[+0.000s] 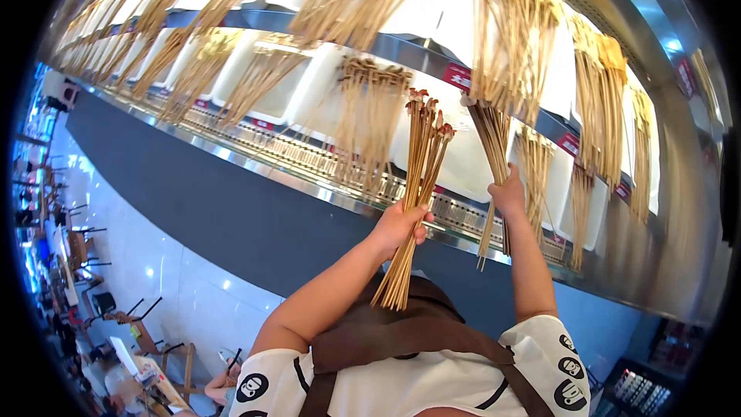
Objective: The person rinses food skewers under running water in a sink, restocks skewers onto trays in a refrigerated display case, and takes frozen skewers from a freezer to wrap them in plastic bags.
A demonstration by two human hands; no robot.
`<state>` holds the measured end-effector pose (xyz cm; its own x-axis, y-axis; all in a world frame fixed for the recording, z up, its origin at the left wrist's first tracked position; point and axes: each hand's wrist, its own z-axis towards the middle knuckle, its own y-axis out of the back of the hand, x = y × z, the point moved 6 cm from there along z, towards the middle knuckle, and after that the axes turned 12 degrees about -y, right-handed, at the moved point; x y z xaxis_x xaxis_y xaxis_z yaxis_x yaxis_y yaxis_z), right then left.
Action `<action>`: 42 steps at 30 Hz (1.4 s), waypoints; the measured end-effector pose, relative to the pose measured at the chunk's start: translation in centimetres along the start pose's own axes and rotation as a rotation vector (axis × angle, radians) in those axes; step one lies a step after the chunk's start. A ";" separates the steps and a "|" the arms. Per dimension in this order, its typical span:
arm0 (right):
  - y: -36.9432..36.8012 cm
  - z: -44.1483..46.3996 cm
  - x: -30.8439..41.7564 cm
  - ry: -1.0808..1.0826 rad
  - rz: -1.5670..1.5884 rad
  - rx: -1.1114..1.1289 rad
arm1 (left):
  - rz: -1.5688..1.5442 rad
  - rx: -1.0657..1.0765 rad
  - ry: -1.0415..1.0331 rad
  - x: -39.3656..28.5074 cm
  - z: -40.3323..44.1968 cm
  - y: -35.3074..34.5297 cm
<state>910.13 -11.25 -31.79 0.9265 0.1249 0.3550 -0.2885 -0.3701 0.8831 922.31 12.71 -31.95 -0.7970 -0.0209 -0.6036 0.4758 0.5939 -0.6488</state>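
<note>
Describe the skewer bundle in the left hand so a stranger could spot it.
Start at the two-tier display rack, then drop to the left hand before its lower tier. That fist grips the skewer bundle, reddish tips upward; of all the skewers, only its bare ends overlap the brown apron.

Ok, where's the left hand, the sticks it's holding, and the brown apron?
Left hand (400, 225): head view, middle of its back.
Sticks (399, 274): head view, bundle's lower part.
Brown apron (409, 333): head view, front of the cloth.
</note>
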 end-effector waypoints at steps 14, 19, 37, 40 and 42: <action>4.5 0.7 -2.2 -0.046 0.092 -0.132 | 0.761 -0.215 -0.167 5.4 18.5 0.3; 4.3 1.1 -3.6 -0.051 0.175 -0.113 | 1.555 -0.156 -0.442 3.0 15.9 -3.3; -4.5 3.1 3.7 -0.016 0.162 0.048 | 1.987 0.058 -0.571 3.4 13.6 -2.7; -6.1 3.6 5.0 -0.047 0.102 0.058 | 2.070 0.028 -0.475 2.4 10.4 -1.1; -6.0 3.2 6.0 -0.039 0.101 0.063 | 1.943 0.026 -0.606 1.8 7.7 -0.5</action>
<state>918.22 -11.19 -35.93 0.9025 0.0481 0.4280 -0.3665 -0.4362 0.8218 923.50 6.18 -36.33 0.8658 0.2847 -0.4115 0.3838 0.1499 0.9112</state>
